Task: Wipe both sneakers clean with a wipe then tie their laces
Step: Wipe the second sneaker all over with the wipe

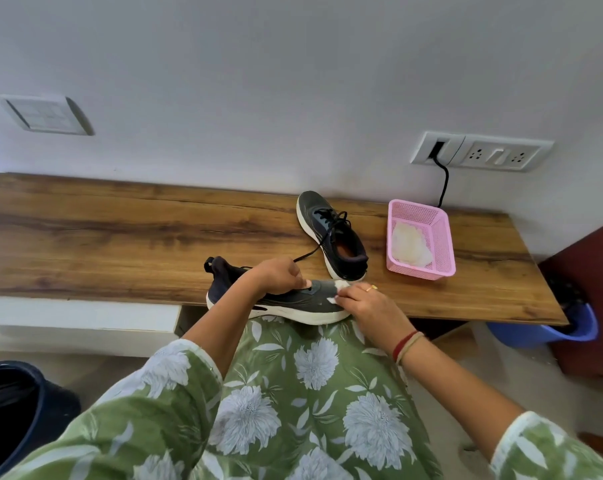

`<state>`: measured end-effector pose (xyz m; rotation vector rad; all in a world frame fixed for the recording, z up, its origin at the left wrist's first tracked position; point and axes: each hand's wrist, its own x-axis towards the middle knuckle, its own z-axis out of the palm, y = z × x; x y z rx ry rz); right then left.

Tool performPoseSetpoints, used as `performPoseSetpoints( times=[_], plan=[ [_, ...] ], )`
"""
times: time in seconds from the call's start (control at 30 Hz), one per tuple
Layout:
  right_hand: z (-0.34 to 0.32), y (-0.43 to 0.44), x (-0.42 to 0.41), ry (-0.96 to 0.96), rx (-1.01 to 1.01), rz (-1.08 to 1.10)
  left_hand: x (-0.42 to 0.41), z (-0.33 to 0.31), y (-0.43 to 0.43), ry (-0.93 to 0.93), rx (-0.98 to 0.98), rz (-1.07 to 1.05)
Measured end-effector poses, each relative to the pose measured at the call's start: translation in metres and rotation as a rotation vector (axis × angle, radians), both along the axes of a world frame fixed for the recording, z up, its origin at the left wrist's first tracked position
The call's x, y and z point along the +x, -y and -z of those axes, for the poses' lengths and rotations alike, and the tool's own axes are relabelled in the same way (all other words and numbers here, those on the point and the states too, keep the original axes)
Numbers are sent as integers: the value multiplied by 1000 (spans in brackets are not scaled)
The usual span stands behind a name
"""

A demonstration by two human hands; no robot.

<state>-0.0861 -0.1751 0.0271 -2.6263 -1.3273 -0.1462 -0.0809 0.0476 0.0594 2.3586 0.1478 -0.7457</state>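
Wiping step: first sneaker (293, 301) held at the desk (120, 237) edge. Left grip (282, 275) curls round its top; right grip (365, 304) pinches wipe (341, 286) on toe. Next, probably the sides, then second sneaker (327, 230), laces loose.

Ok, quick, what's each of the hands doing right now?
Left hand: gripping the sneaker.
Right hand: holding a wipe on that sneaker's toe.

A home room: wooden wall shelf (120, 233), wall sockets (481, 152), switch plate (47, 114), blue bucket (552, 329).
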Motion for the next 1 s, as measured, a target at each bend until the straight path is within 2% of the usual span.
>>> performPoseSetpoints(
  times=[0.07,0.13,0.2,0.3,0.4,0.47,0.63,0.77,1.0],
  plan=[
    [-3,17,5,17,-55,30,-3,1,3,26,26,8],
    [-6,28,12,-33,-15,134,-8,4,6,74,49,-24],
    [-11,33,16,-204,184,329,-15,9,12,135,72,-106],
    [-17,28,15,-449,610,656,-32,11,30,204,156,-263],
    [-19,15,5,-828,961,743,-46,15,47,293,313,-299],
    [-21,8,-3,-908,1027,736,-52,19,53,320,341,-317],
    [-6,7,-19,-571,776,681,-64,31,64,302,298,-442],
    [-4,-5,-27,-480,743,648,-78,38,73,403,290,-529],
    [5,-36,-29,-180,368,472,-76,32,72,428,357,-426]
  ],
)
